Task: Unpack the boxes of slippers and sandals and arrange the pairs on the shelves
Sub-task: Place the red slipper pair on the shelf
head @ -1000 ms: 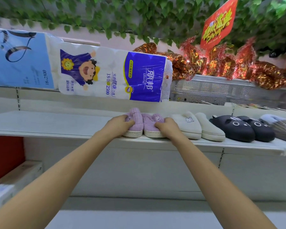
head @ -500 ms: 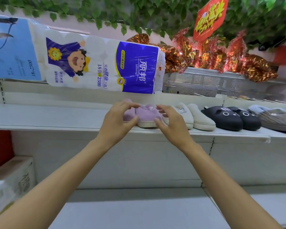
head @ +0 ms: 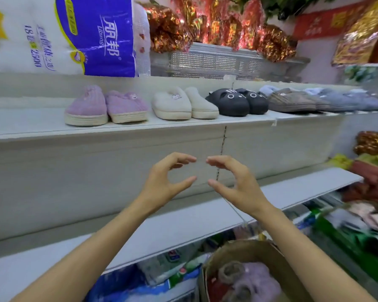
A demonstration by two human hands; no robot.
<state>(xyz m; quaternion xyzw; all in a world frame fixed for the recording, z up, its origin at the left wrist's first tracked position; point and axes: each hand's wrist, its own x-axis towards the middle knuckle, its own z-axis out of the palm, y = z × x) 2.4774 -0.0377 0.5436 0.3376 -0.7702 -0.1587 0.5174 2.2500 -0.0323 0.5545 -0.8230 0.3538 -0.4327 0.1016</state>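
Below shelf edge (head: 127,134), empty hands (head: 200,182)

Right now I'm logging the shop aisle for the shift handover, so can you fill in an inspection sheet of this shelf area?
Surface: white shelf, bare left of the shoes.
Job's things: purple slippers, cream slippers, black cat slippers, grey slippers in a row; cardboard box below holds more.
Clutter: tissue pack above.
Grippers: left hand and right hand empty, fingers loosely curved.
Cables: nothing seen.
Surroundings: foil decorations; folded textiles at right.
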